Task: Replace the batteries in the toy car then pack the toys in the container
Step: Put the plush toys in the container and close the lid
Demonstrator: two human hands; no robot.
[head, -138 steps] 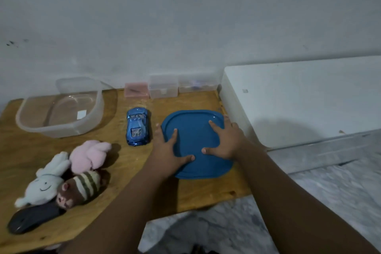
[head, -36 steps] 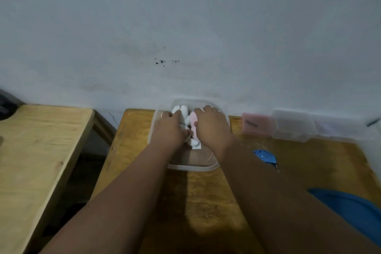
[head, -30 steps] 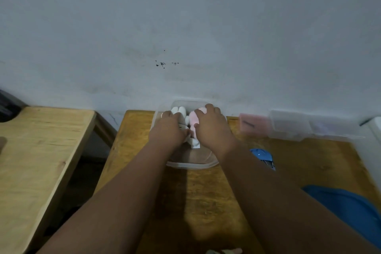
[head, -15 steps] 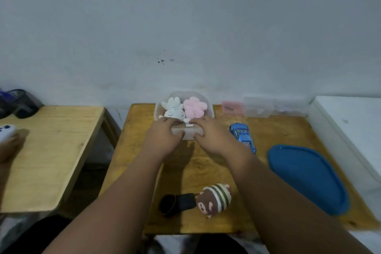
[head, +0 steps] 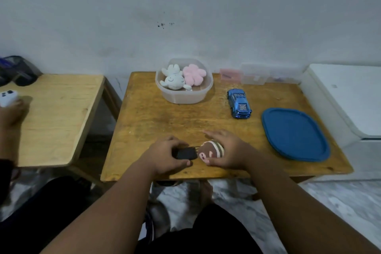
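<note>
A clear plastic container (head: 184,97) stands at the back of the wooden table (head: 165,117), holding a white plush bunny (head: 173,80) and a pink plush (head: 194,74). The blue toy car (head: 239,106) sits to its right, and the blue lid (head: 293,135) lies further right. Near the front edge, my left hand (head: 165,155) is closed around a black object (head: 185,153). Beside it, my right hand (head: 228,153) cups a brown plush with cream stripes (head: 211,150).
Small clear and pink boxes (head: 252,76) line the wall behind the car. A white appliance (head: 350,97) borders the table's right. A second wooden table (head: 53,117) stands to the left, where another person's hand (head: 10,111) holds a white device (head: 7,98).
My hands left the container at the back and came to the front edge, closing on the black object and the striped plush. The view pulled back and tilted down.
</note>
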